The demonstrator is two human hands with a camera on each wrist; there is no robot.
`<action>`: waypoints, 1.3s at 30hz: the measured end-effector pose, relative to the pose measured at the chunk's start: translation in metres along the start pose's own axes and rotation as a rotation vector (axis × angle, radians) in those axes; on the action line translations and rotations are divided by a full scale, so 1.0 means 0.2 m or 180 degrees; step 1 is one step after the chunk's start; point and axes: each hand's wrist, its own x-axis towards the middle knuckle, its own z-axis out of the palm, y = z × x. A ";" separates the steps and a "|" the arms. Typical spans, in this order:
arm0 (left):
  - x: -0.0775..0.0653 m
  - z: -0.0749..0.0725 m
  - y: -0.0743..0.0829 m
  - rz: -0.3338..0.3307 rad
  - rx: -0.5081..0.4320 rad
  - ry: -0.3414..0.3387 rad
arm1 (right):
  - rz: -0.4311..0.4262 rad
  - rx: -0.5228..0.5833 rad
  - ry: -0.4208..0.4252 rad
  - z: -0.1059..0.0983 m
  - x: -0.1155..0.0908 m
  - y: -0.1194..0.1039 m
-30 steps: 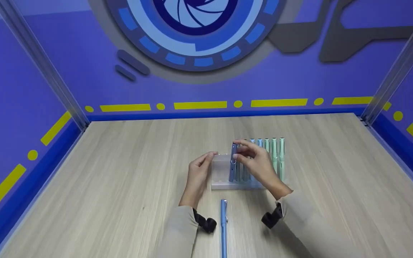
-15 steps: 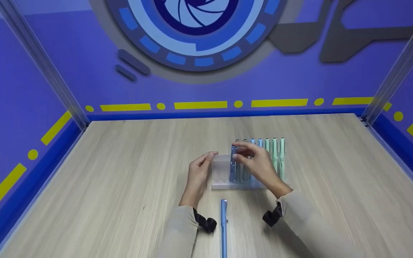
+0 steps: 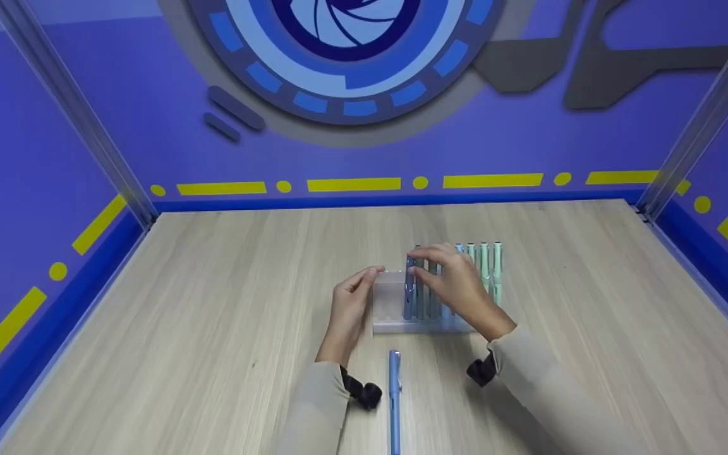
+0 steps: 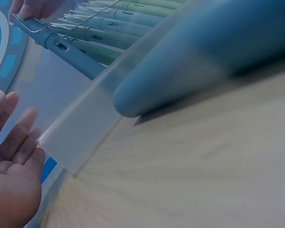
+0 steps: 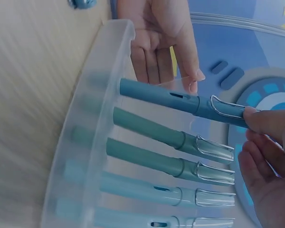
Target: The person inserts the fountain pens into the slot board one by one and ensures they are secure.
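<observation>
My left hand [image 3: 348,306] holds the left edge of a frosted clear pen stand [image 3: 392,328], thumb in front and fingers behind its back panel. My right hand [image 3: 459,284] pinches the clip end of a dark blue pen [image 5: 156,96] between thumb and fingers. The pen's lower end sits in the stand's base, leftmost of the row. Beside it in the right wrist view stand green pens [image 5: 149,160] and light blue pens [image 5: 142,187], all with wire clips. Pale green pens [image 3: 497,272] fill the right end; my right hand hides part of the row.
Another blue pen [image 3: 394,398] lies on the wooden table [image 3: 212,316] in front of the stand, between my forearms; it looms large in the left wrist view. Blue panels [image 3: 98,139] enclose the table at the back and sides.
The dark blue pen has shifted slightly left and stands a little straighter. My right hand has moved slightly with it, its fingers a bit more extended. My left hand has stayed put.
</observation>
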 end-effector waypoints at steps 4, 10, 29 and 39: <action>-0.02 0.00 0.04 -0.0003 -0.0004 -0.0031 | -0.0239 -0.0165 -0.0014 0.00 0.02 0.00; -0.08 0.01 0.13 0.0036 0.0028 -0.0030 | -0.0575 -0.0271 0.0028 0.01 0.05 0.02; -0.05 0.01 0.08 -0.0070 -0.0016 0.0027 | -0.0493 -0.0647 -0.0024 0.05 0.11 0.07; 0.00 0.01 -0.01 0.0065 -0.0075 0.0062 | -0.0411 -0.0661 -0.0055 0.07 0.11 0.07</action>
